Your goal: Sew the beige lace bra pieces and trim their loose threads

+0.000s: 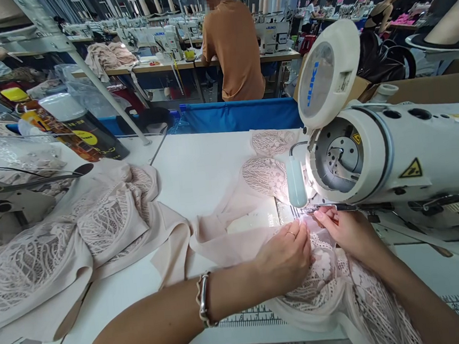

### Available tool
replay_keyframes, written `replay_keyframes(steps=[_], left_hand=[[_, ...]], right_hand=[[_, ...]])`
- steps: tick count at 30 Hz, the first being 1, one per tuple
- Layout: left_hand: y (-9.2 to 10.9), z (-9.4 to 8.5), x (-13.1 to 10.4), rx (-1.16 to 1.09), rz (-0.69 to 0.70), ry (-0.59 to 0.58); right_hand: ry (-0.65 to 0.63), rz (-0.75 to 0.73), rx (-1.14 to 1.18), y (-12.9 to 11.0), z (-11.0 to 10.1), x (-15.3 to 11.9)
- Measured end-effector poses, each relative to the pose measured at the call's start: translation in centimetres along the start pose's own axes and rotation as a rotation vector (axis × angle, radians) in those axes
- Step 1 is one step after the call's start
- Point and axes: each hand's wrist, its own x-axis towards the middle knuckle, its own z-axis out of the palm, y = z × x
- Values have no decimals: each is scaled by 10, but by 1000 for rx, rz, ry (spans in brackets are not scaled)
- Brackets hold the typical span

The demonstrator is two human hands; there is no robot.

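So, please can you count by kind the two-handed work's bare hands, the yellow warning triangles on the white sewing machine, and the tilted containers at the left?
Bare hands: 2 (left hand, right hand)
Yellow warning triangles: 2 (smaller triangle, larger triangle)
Amber bottle with yellow cap: 1
Black can with grey cap: 1
Total: 6

Glare washes out the fabric at the needle area, so where the left hand (287, 255) and right hand (341, 229) meet it cannot be told. The right edge cuts off the white sewing machine (424, 149); the left edge crops another machine (11, 210). The top edge crops the head of a person in brown (231, 48). Print on the bottle (59, 128) is too small to read.
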Motion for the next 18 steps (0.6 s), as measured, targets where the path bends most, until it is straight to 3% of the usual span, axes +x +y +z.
replay_keyframes(steps=[10, 18], left_hand=[[0, -1, 1, -5, 13, 30], [-1, 1, 0, 5, -11, 39]], right_hand=[[104, -79, -185, -20, 14, 6], [289, 0, -410, 16, -14, -12]])
